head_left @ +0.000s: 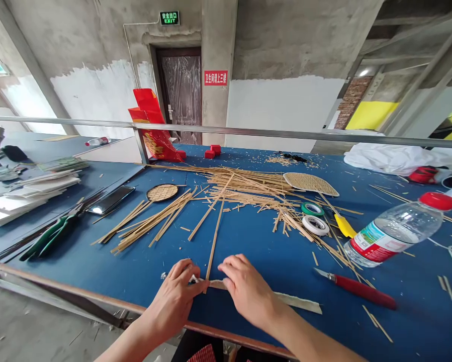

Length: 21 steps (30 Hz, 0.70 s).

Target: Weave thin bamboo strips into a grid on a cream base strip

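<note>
two hands, left hand (176,296) and right hand (248,289) fingers pinching bamboo strip (214,241), green exit sign (169,18)

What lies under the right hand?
Under the right hand a pale flat strip lies on the blue table, running out rightward. The part beneath the palm is hidden.

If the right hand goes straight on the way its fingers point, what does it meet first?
The right hand points left along the flat strip, so it would probably first meet the left hand, whose fingers lie just ahead.
</note>
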### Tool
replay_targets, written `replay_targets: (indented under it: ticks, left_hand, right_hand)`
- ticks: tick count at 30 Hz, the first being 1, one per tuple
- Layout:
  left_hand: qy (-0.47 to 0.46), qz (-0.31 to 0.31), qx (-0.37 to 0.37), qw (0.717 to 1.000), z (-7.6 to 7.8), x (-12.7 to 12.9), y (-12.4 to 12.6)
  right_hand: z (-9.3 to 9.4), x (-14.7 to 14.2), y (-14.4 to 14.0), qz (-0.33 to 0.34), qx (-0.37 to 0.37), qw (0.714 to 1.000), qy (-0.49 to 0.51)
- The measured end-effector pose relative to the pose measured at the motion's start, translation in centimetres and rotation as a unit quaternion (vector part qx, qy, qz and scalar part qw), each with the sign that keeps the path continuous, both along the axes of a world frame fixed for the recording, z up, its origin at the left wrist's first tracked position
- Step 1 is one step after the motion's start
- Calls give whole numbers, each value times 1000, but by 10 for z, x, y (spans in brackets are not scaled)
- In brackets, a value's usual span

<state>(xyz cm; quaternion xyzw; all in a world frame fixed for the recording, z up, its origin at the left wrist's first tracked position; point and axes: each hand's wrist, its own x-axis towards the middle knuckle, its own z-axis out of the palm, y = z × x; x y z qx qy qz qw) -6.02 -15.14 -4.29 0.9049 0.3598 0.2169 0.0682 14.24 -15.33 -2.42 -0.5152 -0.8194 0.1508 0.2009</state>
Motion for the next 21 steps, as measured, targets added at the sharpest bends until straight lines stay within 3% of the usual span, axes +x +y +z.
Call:
replay_targets:
  ticks: [5, 12, 17, 21]
  left_hand:
    - [14, 28, 33, 999, -1, 2, -3]
    - [78, -46, 50, 995, 0, 2, 0]
    - [60, -46, 53, 996, -7, -1, 1]
    - [28, -24, 34, 999, -12, -1, 0]
  right_hand:
    - [-14, -3, -33, -35, 36, 999, -20]
    - [-23, -12, -38, -48, 49, 997, -21]
    - [-25, -18, -45, -49, 34, 998, -12]
    - [-33, -18, -46, -52, 71, 996, -17]
